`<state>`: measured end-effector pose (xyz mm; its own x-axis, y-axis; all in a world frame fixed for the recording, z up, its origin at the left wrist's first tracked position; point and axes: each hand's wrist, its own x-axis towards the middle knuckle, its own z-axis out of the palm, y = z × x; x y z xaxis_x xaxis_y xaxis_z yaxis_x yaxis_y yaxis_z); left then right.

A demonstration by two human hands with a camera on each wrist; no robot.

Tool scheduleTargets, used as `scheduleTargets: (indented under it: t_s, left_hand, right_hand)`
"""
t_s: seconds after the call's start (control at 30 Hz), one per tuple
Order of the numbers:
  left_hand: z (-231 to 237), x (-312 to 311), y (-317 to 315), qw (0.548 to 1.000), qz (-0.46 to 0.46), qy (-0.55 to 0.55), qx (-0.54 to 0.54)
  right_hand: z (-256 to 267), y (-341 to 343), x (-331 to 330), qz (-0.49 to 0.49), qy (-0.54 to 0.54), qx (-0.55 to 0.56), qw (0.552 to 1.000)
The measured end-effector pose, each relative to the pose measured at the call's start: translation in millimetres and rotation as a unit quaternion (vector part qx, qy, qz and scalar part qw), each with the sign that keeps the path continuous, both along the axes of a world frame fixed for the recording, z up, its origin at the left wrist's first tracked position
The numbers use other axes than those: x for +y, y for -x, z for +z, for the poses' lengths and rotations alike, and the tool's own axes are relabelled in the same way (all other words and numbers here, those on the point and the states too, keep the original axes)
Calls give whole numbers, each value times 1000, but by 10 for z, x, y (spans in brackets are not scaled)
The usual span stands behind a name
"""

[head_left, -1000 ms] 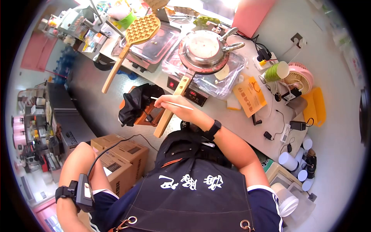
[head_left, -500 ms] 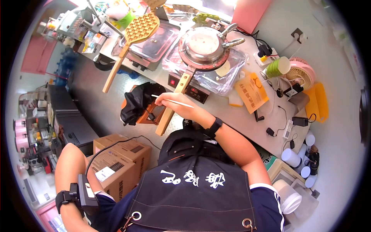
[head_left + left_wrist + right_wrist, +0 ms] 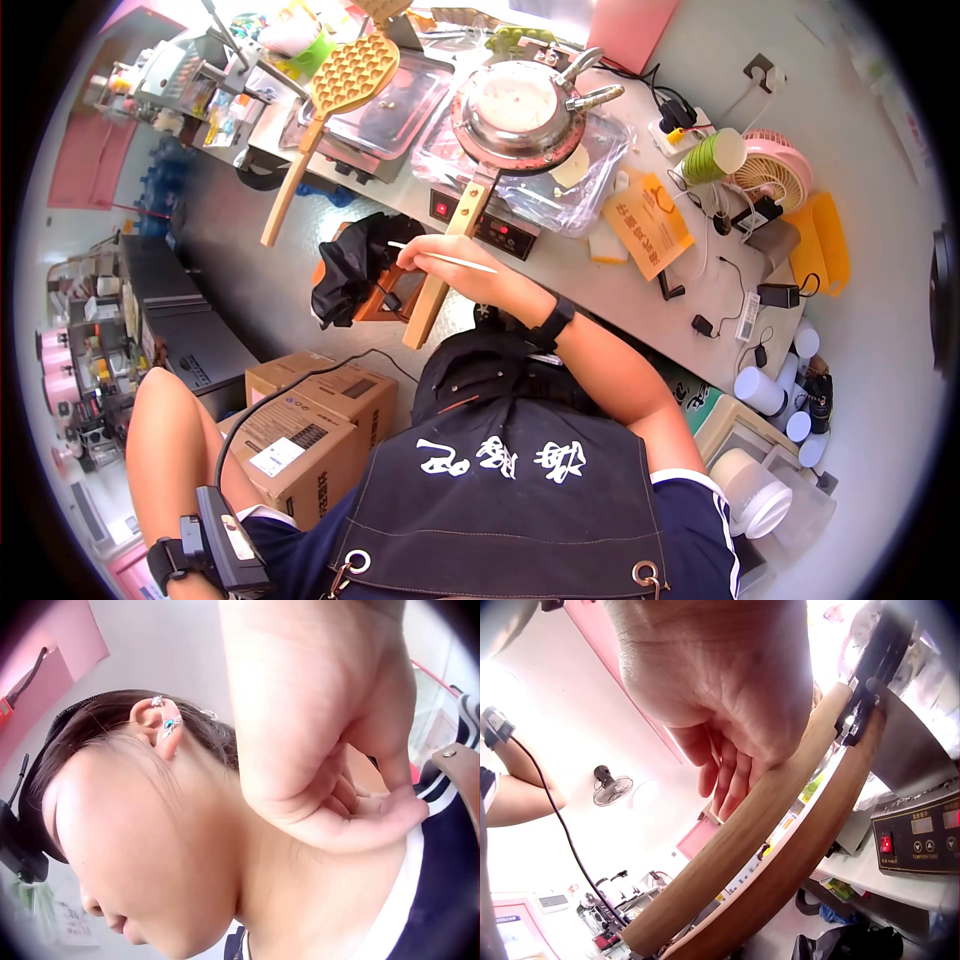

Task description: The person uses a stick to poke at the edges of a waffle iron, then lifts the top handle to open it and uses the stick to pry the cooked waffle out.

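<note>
My right hand (image 3: 468,280) pinches a thin white stick (image 3: 455,262), held across the wooden handle (image 3: 430,307) of a round metal waffle pan (image 3: 515,110). Seen from the right wrist, the hand (image 3: 724,690) lies against the upper wooden handle (image 3: 735,829), fingers bent downward; a second handle runs below, and the stick is not visible there. In the left wrist view my left hand (image 3: 322,712) is at the neck, its thumb and fingers meeting at the white-edged shirt collar (image 3: 409,877). The head view does not show that hand.
A waffle mould (image 3: 355,75) with its wooden handle hangs over the counter's left part. On the counter (image 3: 600,300) stand an orange paper bag (image 3: 648,225), a pink fan (image 3: 770,170), cables and a green-wound roll. Cartons (image 3: 300,430) stand on the floor.
The head view has shifted slightly, and my left forearm appears a little lower and further left. My right hand keeps its grip on the stick beside the handle.
</note>
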<state>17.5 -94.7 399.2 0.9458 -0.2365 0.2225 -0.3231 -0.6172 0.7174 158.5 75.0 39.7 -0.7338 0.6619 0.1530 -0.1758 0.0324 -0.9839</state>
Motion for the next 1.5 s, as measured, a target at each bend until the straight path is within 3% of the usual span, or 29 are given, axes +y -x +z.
scheduleTargets:
  t_s: [0.2,0.3,0.37,0.4,0.47,0.5,0.53,0.57,0.63,0.7,0.77,0.83,0.93,1.03,1.1,1.17,1.3,1.33,1.5]
  left_hand:
    - [-30,55,18,999,1,14,-36]
    - [-139,194,40,994,7,28,-107]
    - [-318,338,93,988,-4,50,-147]
    - [-373,510,273,996,-38,78,-18]
    - [-1067,773,460,974,46,213,-62]
    - [-1471,767,574,931,200,305,-3]
    - [-1834,754,695,855,347,383,53]
    - [-2067,716,505,767,566,269,139]
    - [-2666,685,368,661,702,66,259]
    - [-3170,599,264,580,755,199,232]
    - [-3272,529,39,596,774,62,205]
    - [-3442,519,-82,590,790,32,164]
    - [-3618,514,-158,544,808,-105,199]
    - [-3635,546,-136,530,809,-28,253]
    - [-3710,556,-65,551,811,-51,192]
    - [-3666,588,-47,547,808,0,216]
    - [-3582,627,-5,550,809,35,204]
    - [-3571,642,32,558,806,63,191]
    - [-3433,732,120,546,786,201,207]
  right_hand:
    - [-24,23,-3,-7,4,1,1000]
    - [-28,17,-3,-5,4,8,1000]
    - [-28,18,-4,-7,11,5,1000]
    - [-33,26,2,-8,8,8,1000]
    - [-62,42,-19,-7,34,21,999]
    - [-77,34,-15,-1,29,23,999]
    - [-96,38,-15,-3,36,29,999]
    - [-108,37,-27,-4,43,33,999]
    - [-93,34,-42,-5,66,42,997]
    - [-131,57,-50,-16,72,57,996]
    - [-153,59,-65,-33,52,57,996]
    - [-129,55,-76,-41,45,65,996]
    - [-59,12,-86,-34,107,80,990]
    - [-16,0,-84,-44,92,79,992]
    - [63,-85,-157,-72,75,61,993]
    - [106,-254,-256,-253,-59,-47,965]
    - [29,-780,-156,-422,-49,-29,905]
    - [-2,-892,-119,-462,-80,-80,880]
    - [-158,-1038,52,-465,-193,-105,858]
